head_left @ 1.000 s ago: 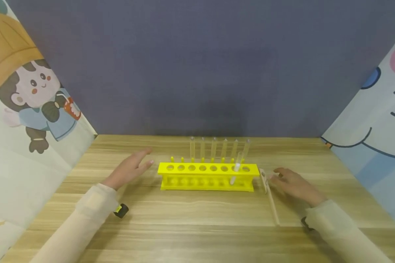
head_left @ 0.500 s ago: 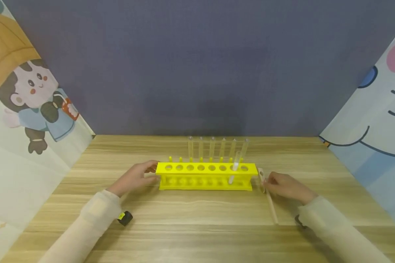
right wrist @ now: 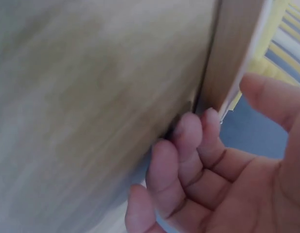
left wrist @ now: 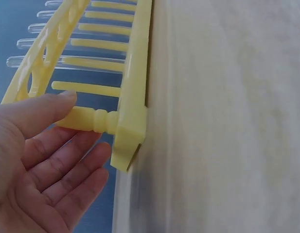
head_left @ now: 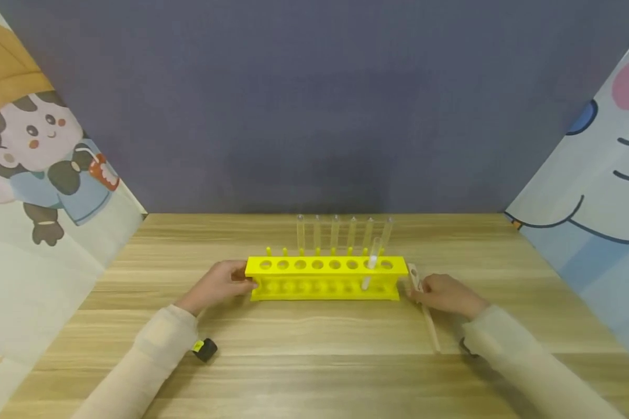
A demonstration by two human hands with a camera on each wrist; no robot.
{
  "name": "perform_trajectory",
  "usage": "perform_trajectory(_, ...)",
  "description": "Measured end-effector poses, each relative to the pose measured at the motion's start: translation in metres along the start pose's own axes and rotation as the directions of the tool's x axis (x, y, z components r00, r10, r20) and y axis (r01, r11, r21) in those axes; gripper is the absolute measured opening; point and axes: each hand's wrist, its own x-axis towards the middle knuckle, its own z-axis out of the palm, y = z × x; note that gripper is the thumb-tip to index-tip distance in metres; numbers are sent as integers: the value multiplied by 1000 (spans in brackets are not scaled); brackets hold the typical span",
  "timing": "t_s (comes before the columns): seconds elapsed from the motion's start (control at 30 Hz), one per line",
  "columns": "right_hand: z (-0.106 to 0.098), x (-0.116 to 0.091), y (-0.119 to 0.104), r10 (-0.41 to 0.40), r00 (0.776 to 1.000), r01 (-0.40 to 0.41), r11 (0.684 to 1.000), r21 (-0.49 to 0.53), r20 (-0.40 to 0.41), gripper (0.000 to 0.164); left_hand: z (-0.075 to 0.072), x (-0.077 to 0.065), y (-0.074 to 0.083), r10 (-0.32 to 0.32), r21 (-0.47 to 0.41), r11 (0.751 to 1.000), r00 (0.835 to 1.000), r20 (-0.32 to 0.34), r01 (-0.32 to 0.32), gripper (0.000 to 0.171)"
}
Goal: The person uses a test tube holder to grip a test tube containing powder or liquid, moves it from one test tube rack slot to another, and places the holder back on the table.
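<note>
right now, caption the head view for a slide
Left hand on one end of a yellow test-tube rack, right hand on a wooden clamp.

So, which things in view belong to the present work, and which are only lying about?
Likely in the work:
yellow rack, at the left hand
wooden holder, at the right hand
tube with white contents, leaning in the rack

Likely only around:
clear tubes behind, untouched
cartoon sheets at the sides
</note>
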Motion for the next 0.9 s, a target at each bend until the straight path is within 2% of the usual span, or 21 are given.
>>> perform_trajectory(0.1,1,1,-1,-10,1000,10,1000,-29,-5,38,4,1,-4,-8,-36,999,1000,-17,7,27)
perform_trajectory(0.27,2,4,-2,-8,1000,8,998,-56,-7,39,8,-1,-6,-6,-23,1000,998,-60,5,27)
perform_trajectory(0.6,7,5,-4,91,995,-93,992,-81,-26,30,9,-2,-5,18,-4,1000,997,-72,-18,28)
perform_trajectory(0.8,4,3,-1,82,996,-85,994,-75,-47,23,10,0,-4,14,6,1000,997,-71,-13,27)
perform_trajectory(0.9,0,1,1,48,997,-54,993,-102,-66,22,11,1,-4,18,8,1000,997,-69,-18,27)
